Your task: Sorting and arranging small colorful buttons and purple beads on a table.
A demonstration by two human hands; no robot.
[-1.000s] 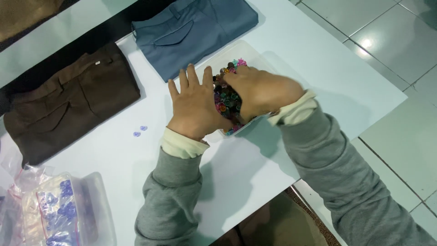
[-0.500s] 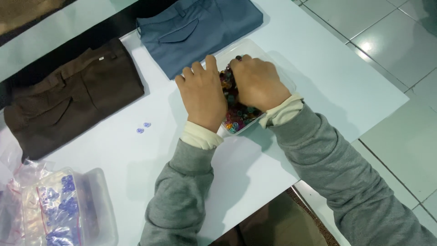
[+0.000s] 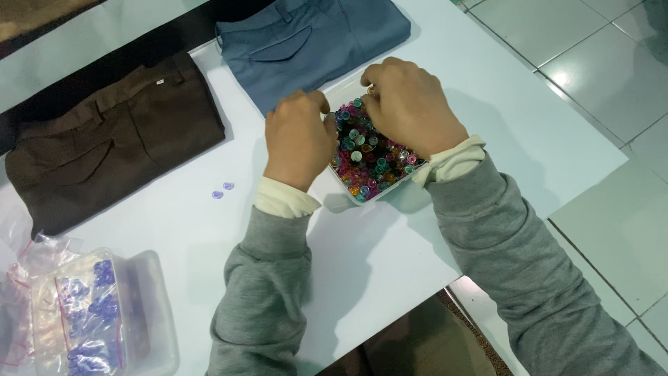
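glossy round beads (image 3: 367, 159) fill a clear tray (image 3: 381, 193); left hand (image 3: 298, 139) fisted, right hand (image 3: 410, 111) pinching beads.

likely a small garment workroom or home sewing space. folded brown trousers (image 3: 111, 139) and blue trousers (image 3: 313, 42) lie on a white table (image 3: 174, 216) above a pale tiled floor (image 3: 598, 69). bagged purple buttons (image 3: 83, 313) sit nearby.

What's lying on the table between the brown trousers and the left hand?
In the head view, two small purple buttons lie on the white table between the brown trousers and the left hand.
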